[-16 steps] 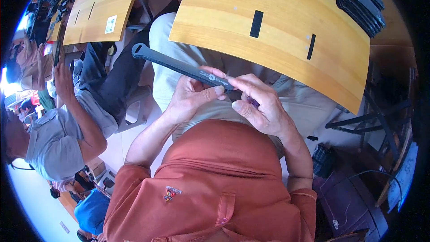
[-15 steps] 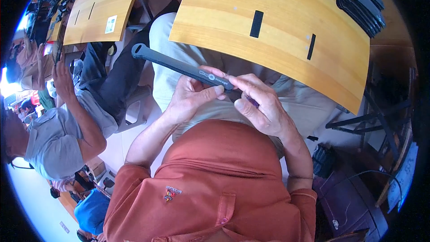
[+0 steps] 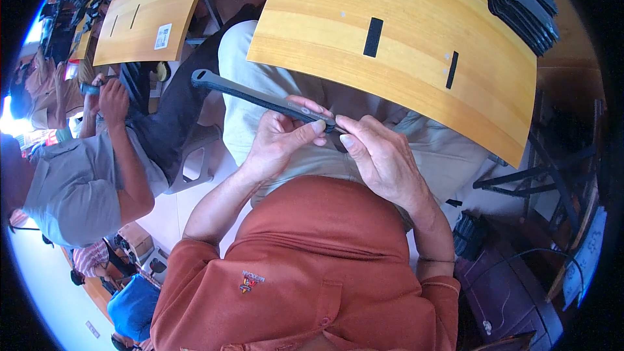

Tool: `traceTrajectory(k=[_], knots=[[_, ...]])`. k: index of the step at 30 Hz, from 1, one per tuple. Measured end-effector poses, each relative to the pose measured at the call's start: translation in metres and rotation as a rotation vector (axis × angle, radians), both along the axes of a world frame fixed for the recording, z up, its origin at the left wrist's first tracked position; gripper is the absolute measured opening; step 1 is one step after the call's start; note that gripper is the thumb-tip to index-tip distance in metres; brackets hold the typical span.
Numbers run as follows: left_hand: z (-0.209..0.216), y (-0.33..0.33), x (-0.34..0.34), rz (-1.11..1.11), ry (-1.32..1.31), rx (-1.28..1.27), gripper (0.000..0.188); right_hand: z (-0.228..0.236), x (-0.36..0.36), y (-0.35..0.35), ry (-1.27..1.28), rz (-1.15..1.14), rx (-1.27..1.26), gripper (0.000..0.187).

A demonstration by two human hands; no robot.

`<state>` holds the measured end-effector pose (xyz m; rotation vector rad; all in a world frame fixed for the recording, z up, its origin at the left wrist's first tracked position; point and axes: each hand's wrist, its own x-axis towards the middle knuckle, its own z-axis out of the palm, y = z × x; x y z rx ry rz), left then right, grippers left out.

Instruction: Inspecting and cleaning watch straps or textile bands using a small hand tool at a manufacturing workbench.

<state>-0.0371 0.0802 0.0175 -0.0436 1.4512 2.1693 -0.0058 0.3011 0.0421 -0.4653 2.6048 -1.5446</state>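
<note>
Extends as a long, narrow, dark grey strap with a holed, rounded left end and pale marking toward the right end, slopes down rightward, and sits clasped in the left hand.

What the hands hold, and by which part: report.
A dark strap: the left hand grips it near the end opposite the holed one; the right hand is at that end, grip unclear.

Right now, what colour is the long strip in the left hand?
The strip is dark grey and black, clearest in the head view.
</note>
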Motion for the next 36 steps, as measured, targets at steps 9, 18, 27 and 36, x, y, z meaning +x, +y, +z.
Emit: traceTrajectory(k=[9,18,27,36], knots=[[-0.004,0.001,0.005,-0.023,0.020,0.021,0.024,-0.006,-0.001,-0.003,0.035,0.021,-0.040,0.020],[-0.001,-0.001,0.007,-0.092,0.013,-0.042,0.021,-0.007,0.000,-0.006,0.056,0.027,-0.013,0.018],[-0.007,-0.004,0.008,-0.117,0.091,-0.110,0.021,-0.011,0.002,-0.008,0.086,0.031,0.027,0.018],[-0.009,-0.007,0.008,-0.126,0.110,-0.119,0.019,-0.011,0.002,-0.009,0.067,0.050,0.018,0.017]])
